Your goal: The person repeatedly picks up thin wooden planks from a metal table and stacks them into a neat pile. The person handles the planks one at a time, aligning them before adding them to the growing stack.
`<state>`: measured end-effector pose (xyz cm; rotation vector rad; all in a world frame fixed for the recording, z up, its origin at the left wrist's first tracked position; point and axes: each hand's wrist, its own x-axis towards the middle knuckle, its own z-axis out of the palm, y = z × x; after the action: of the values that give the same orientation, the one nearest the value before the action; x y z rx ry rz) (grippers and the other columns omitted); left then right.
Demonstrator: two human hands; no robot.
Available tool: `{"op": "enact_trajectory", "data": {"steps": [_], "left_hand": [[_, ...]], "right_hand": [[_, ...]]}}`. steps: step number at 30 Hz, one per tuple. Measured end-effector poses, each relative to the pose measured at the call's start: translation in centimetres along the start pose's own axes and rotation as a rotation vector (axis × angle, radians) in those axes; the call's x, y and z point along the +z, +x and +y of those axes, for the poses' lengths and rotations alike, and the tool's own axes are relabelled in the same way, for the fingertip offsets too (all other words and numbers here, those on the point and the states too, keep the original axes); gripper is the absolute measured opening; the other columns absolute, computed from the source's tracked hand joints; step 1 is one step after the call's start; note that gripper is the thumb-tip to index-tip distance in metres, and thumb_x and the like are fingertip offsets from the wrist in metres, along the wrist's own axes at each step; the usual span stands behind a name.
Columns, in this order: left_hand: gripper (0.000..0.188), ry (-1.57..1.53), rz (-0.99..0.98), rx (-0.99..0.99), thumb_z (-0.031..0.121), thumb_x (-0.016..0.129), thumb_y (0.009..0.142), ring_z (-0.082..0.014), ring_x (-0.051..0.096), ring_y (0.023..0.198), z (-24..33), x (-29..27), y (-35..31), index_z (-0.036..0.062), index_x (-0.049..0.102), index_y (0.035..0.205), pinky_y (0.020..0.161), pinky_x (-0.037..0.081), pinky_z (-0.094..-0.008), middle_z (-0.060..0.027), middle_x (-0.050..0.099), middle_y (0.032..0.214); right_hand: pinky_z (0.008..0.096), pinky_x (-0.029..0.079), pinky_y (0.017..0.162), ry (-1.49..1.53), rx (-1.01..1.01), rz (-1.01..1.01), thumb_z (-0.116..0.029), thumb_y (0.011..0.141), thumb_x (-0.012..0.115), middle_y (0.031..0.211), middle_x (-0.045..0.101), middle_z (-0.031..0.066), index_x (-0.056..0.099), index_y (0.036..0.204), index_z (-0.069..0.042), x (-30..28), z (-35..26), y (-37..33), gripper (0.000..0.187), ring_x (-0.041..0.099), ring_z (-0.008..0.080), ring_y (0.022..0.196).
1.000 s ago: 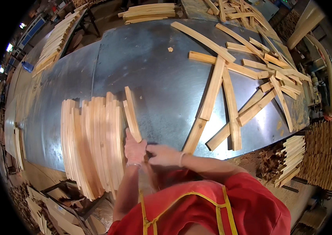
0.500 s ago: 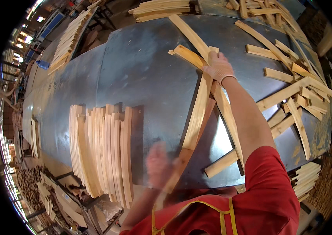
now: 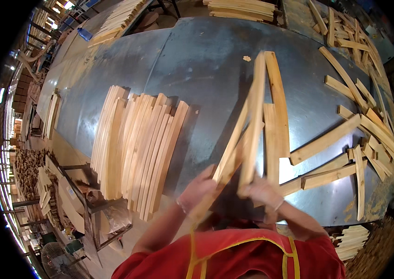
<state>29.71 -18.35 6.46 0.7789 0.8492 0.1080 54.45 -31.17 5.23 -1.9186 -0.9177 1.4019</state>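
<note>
Close to my body, my left hand (image 3: 198, 191) is closed around the near end of a pale wooden slat (image 3: 228, 148), beside a darker strip of wood. My right hand (image 3: 263, 192), slightly blurred, grips the near end of another slat (image 3: 255, 116), which points away from me and is tilted up off the table. The far ends of the held pieces come close together. Just right of them, a long slat (image 3: 278, 97) and a shorter slat (image 3: 271, 144) lie on the dark metal tabletop (image 3: 206, 60). My fingers are partly hidden by the wood.
A row of slats (image 3: 136, 149) stands side by side at the left. Loose slats (image 3: 329, 139) lie scattered along the right, with a heap (image 3: 352, 39) at the far right. More slats (image 3: 241, 9) are stacked beyond the far edge. A fan (image 3: 57, 258) stands lower left.
My right hand has come back toward my body from the far crossed slats and now holds one near its end. My left hand has closed on a slat. The view has shifted.
</note>
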Motion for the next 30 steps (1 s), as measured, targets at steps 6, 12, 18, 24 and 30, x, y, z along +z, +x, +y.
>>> {"op": "enact_trajectory", "data": {"steps": [6, 12, 18, 24, 30], "left_hand": [[0.07, 0.026, 0.054, -0.022, 0.021, 0.071, 0.1, -0.0069, 0.063, 0.105, -7.1, -2.2, -9.6, 0.0101, 0.045, 0.164, 0.088, 0.052, -0.0227, 0.0003, 0.07, 0.129], [0.08, 1.449, 0.586, 0.288, 0.027, 0.079, 0.091, -0.0273, 0.062, 0.124, -6.8, -7.5, -13.7, 0.0047, 0.045, 0.16, 0.099, 0.051, -0.0392, -0.0181, 0.06, 0.144], [0.089, 1.46, 0.634, 0.695, 0.039, 0.083, 0.082, -0.0437, 0.06, 0.127, -6.3, -6.3, -11.5, 0.0012, 0.048, 0.154, 0.104, 0.049, -0.0523, -0.027, 0.056, 0.147], [0.098, 1.61, 0.276, 0.262, 0.049, 0.086, 0.078, -0.0406, 0.068, 0.115, -7.1, -2.4, -7.4, 0.0075, 0.045, 0.157, 0.099, 0.053, -0.0521, -0.0196, 0.065, 0.128], [0.06, 0.246, -0.082, 0.094, 0.025, 0.07, 0.097, -0.0243, 0.069, 0.102, -7.1, -4.4, -2.7, 0.0034, 0.052, 0.149, 0.091, 0.057, -0.037, -0.0086, 0.069, 0.116]], "right_hand": [[0.047, 0.054, 0.103, -0.048, 0.04, -0.159, -0.054, 0.098, 0.066, 0.125, 0.07, 0.0371, 0.041, 0.149, 0.013, 8.7, -4.8, 1.1, 0.088, 0.069, 0.0483, 0.121], [0.0507, 0.051, 0.104, -0.29, -0.031, -0.314, -0.047, 0.101, 0.06, 0.13, 0.064, 0.0396, 0.056, 0.136, 0.01, 18.5, -10.1, 4.3, 0.068, 0.066, 0.0491, 0.121], [0.0512, 0.049, 0.107, -0.304, -0.282, -0.078, -0.038, 0.094, 0.067, 0.124, 0.07, 0.029, 0.057, 0.142, -0.005, 20.4, -11.6, 5.4, 0.059, 0.064, 0.0473, 0.121], [0.0469, 0.046, 0.114, -0.766, 0.008, 0.823, -0.027, 0.08, 0.079, 0.15, 0.051, 0.0234, 0.05, 0.15, -0.003, 9.2, -0.1, -1.5, 0.079, 0.05, 0.0408, 0.139], [0.0379, 0.051, 0.107, 0.458, -0.066, 0.445, -0.021, 0.091, 0.074, 0.138, 0.065, 0.0185, 0.046, 0.159, 0.0, 9.3, -0.4, -2.1, 0.076, 0.062, 0.0326, 0.125]]}}
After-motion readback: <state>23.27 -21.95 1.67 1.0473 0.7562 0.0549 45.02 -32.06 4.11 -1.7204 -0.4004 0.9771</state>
